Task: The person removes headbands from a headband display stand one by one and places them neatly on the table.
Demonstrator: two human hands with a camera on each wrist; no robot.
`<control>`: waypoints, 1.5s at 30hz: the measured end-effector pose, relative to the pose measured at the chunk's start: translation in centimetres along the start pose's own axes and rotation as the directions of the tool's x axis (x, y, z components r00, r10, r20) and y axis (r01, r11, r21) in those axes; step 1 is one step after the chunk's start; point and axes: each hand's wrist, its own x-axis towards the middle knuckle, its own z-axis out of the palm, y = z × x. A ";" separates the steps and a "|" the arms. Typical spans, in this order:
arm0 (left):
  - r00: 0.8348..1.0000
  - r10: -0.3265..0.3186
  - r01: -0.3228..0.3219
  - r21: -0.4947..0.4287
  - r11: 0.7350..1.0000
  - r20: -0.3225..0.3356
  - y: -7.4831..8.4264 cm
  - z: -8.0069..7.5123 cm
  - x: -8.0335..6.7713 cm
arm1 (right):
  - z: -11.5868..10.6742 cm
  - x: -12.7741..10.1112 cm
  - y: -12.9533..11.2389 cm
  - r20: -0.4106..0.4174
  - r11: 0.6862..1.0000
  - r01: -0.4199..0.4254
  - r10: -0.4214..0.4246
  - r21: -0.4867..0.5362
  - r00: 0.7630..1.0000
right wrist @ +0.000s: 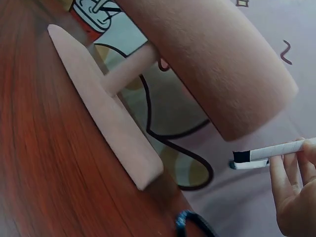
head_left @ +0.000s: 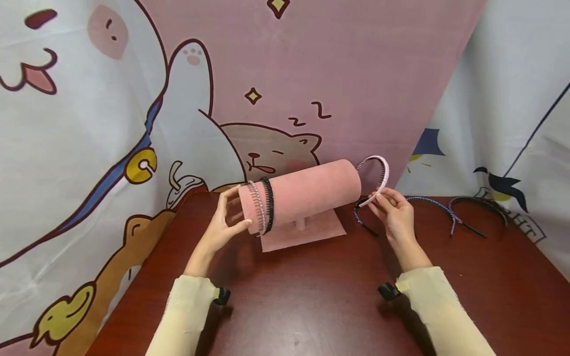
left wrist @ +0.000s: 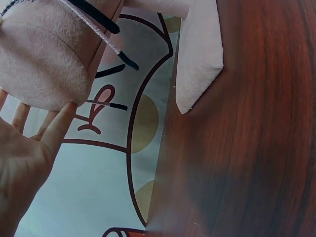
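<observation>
Bare table (head_left: 311, 296) before the velvet roll (head_left: 311, 190); headbands (head_left: 445, 210) crowd the right.

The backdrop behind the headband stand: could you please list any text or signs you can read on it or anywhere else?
"Z Z": two dark letters on the pink backdrop, above the sleeping cat drawing.
Dark lettering at the right backdrop's lower edge: too distorted to read.
Headbands and the pink stand: no lettering visible.

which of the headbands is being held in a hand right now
The pale pink headband, pinched by the right hand beside the roll's end; the others sit on the pink velvet roll or lie on the table.
</observation>
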 end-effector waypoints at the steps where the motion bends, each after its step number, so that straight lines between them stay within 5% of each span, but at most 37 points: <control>1: 1.000 -0.004 0.004 0.002 1.000 0.001 0.0 0.0 0.0 | -0.2 0.0 -0.3 0.002 1.000 0.009 -0.009 0.005 1.000; 16: 0.999 0.009 -0.005 0.092 0.996 -0.051 0.2 0.5 0.6 | -3.7 -0.9 -3.6 0.019 0.999 0.044 -0.043 -0.018 0.999; 29: 0.993 0.022 -0.015 0.058 0.998 -0.116 0.4 0.7 -0.3 | -6.0 -2.0 -6.0 -0.004 0.992 0.071 -0.072 -0.107 0.997; 45: 0.998 0.021 -0.020 0.017 1.000 -0.067 0.1 0.9 -0.2 | -8.4 -3.5 -9.1 -0.037 0.968 0.149 -0.160 -0.203 0.986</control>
